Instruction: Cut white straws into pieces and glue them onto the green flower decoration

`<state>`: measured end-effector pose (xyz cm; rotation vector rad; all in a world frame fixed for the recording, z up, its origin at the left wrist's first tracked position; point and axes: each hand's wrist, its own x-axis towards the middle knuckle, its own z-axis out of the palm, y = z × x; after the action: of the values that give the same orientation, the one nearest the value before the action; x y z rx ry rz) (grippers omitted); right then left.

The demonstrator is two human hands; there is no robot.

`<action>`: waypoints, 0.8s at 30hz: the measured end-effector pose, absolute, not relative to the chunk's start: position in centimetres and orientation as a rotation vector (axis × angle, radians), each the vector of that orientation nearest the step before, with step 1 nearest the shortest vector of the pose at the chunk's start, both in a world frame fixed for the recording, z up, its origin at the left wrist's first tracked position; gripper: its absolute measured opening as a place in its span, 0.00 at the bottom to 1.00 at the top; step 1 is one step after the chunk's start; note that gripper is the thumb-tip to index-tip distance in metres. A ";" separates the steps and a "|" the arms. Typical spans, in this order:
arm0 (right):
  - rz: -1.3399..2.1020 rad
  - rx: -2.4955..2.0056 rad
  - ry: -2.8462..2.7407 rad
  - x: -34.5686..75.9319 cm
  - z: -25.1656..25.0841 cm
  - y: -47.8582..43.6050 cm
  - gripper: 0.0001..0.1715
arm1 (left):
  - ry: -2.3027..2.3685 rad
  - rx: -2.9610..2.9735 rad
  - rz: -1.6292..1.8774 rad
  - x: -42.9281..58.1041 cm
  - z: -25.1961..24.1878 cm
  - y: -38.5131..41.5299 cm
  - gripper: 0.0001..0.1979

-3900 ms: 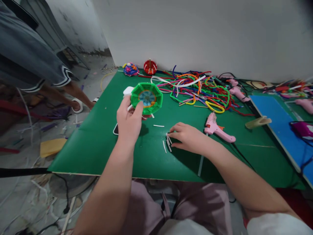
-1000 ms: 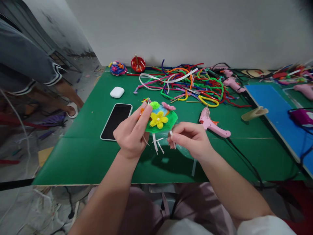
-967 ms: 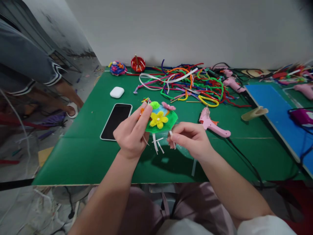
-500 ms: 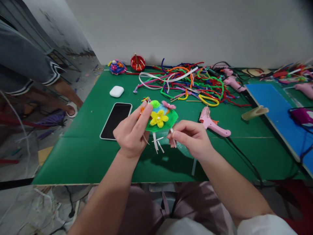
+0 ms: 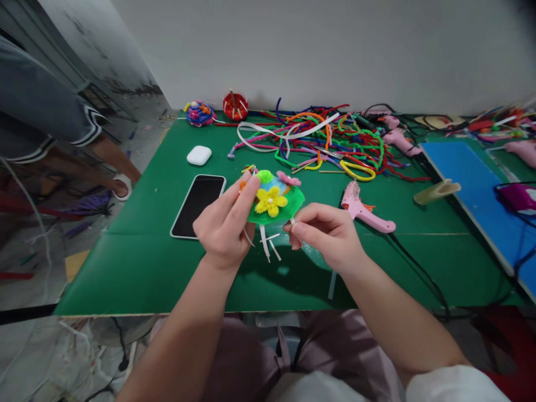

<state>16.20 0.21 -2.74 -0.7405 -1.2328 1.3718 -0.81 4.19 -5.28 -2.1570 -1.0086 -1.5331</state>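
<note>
One flowered green dome (image 5: pixel 272 204), held over the green table (image 5: pixel 138 268) by the left hand (image 5: pixel 221 229), had a white strip (image 5: pixel 292 221) at its rim pinched in the right hand (image 5: pixel 329 231); a hard tug, I judged, could pull that strip loose.

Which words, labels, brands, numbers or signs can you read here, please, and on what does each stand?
No text can be read in this picture.
Green flowered piece: no lettering visible.
Phone: dark screen, no lettering visible.
Nearest pink glue gun: no label legible.
Purple object, right edge: any marking too blurred to read.
</note>
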 end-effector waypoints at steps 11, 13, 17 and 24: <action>1.339 -0.758 -1.258 16.2 -2.7 0.1 0.02 | -0.909 -2.159 -1.581 -0.8 -5.4 4.6 0.20; 1.333 -0.756 -1.253 16.2 -2.7 0.2 0.02 | -0.921 -2.158 -1.569 -0.8 -5.4 4.5 0.20; 1.313 -0.766 -1.229 16.1 -2.8 0.2 0.02 | -0.970 -2.177 -1.527 -0.9 -5.3 4.2 0.20; 1.310 -0.756 -1.232 16.0 -2.7 0.1 0.03 | -0.936 -2.158 -1.573 -0.9 -5.5 4.5 0.22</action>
<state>15.96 0.13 -2.73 -0.7560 -1.2320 1.3101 -0.86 4.45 -5.51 -2.1584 -0.9355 -1.5726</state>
